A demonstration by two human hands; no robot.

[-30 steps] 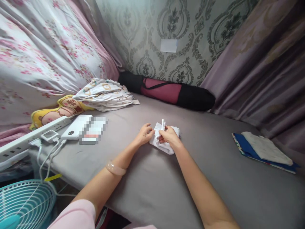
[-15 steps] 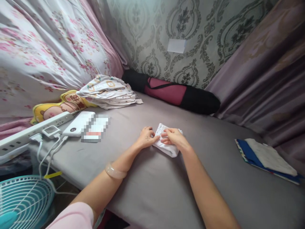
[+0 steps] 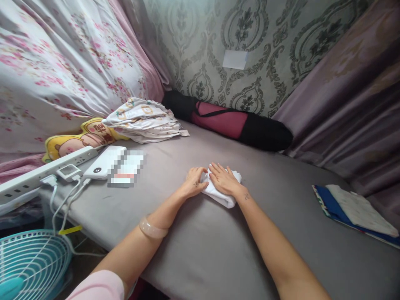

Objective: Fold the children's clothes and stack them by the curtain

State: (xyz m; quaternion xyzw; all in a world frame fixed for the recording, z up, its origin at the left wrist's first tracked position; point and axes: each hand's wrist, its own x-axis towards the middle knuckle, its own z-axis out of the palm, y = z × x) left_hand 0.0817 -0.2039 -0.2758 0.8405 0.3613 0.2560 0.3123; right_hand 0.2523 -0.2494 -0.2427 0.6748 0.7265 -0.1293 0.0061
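White cloth (image 3: 224, 200), folded compact on grey sheet (image 3: 275, 200); folding looks mostly done, anything left unclear.
Right hand (image 3: 225, 180) flat atop, fingers slightly spread; left hand (image 3: 195, 182) at left edge, thumb and fingers parted.

Soft muted light, purple curtain (image 3: 350, 112) shadowed, edges stretched — pixelated patch (image 3: 127, 167)

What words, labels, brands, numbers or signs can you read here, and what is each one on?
None reads clearly.
Yellow cushion: dark characters, too blurred.
White device: mark in its dark circle, too small.
Flat rectangle beside it: pixelated.
Left hand, right wrist: dark marks, unreadable.
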